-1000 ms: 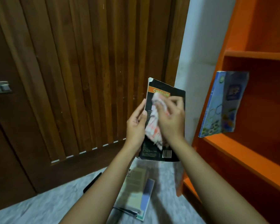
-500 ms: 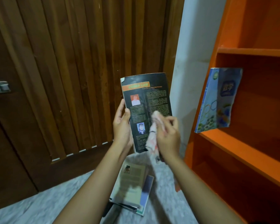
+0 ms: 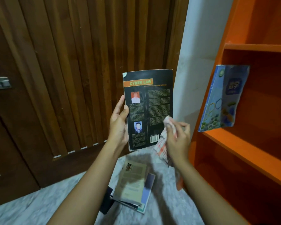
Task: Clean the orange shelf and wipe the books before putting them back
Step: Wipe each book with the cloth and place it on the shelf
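Observation:
My left hand grips the left edge of a black book titled Cyber Law, held upright with its back cover facing me. My right hand holds a white and orange cloth against the book's lower right corner. The orange shelf stands to the right. A blue book leans on its middle board near the left end. Several books lie stacked on the floor below my hands.
A dark wooden slatted door fills the left and centre, with a metal latch at far left. A white wall strip separates door and shelf. The floor is grey marbled tile.
The cloth has slid from the top of the back cover down to its lower right corner, uncovering the cover. My left hand has lifted the book slightly.

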The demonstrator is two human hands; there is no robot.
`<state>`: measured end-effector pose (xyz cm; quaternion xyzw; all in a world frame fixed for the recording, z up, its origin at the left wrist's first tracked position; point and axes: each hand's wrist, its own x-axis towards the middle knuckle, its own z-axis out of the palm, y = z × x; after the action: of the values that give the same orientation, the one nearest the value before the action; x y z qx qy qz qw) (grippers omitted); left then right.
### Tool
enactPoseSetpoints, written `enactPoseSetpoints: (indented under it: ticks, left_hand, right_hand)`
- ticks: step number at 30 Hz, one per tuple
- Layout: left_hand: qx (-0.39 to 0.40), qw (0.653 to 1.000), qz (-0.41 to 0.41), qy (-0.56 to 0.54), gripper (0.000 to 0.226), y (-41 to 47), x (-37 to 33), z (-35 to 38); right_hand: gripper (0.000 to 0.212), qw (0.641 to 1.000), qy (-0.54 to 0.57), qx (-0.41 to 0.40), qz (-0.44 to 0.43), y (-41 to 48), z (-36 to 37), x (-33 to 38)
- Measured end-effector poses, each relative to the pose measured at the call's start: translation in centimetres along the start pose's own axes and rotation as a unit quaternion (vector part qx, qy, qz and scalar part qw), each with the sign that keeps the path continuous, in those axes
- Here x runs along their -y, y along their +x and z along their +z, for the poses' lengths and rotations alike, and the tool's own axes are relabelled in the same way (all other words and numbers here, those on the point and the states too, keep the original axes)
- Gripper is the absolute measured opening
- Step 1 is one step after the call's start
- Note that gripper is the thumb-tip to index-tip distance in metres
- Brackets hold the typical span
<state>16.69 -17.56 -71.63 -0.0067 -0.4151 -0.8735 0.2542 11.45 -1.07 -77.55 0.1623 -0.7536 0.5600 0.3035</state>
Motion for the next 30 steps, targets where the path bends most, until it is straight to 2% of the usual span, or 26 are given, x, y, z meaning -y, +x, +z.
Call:
enactPoseSetpoints:
  ticks: [2, 6, 10, 16, 20, 24, 28, 30]
  left_hand:
    - [0.016, 1.0, -0.013, 0.01, 0.04, -0.1, 0.0, -0.4]
    - [0.054, 0.998, -0.018, 0.017, 0.039, -0.3, -0.3, -0.8]
    - [0.079, 0.996, -0.002, 0.046, 0.038, 0.0, -0.8, -1.6]
    - [0.044, 0.988, 0.041, 0.14, 0.056, 0.3, -0.7, -2.8]
    - [0.024, 0.971, 0.094, 0.219, 0.046, 0.5, -0.2, -3.2]
    - [-0.035, 0.939, 0.131, 0.316, 0.044, 0.5, 0.5, -3.0]
    - [-0.085, 0.867, 0.175, 0.458, 0.045, 0.5, 1.0, -2.4]
    - [-0.083, 0.838, 0.195, 0.502, 0.045, 0.1, 1.3, -1.5]
  right_hand:
    - [0.032, 0.999, 0.032, 0.001, 0.03, 1.5, -0.8, 0.9]
    - [0.047, 0.982, 0.113, 0.118, 0.099, 3.3, -1.9, 1.3]
    - [0.051, 0.951, 0.182, 0.166, 0.186, 3.8, -2.2, 0.3]
    - [0.029, 0.942, 0.235, 0.138, 0.194, 2.3, -1.2, 0.8]
    - [0.025, 0.942, 0.238, 0.112, 0.209, 1.8, -0.7, 0.9]
    - [0.02, 0.946, 0.235, 0.099, 0.201, 1.5, -0.9, 1.4]
    - [0.02, 0.971, 0.173, 0.086, 0.142, 1.2, -1.2, 1.7]
    - [0.022, 0.983, 0.121, 0.084, 0.113, 0.9, -1.1, 1.6]
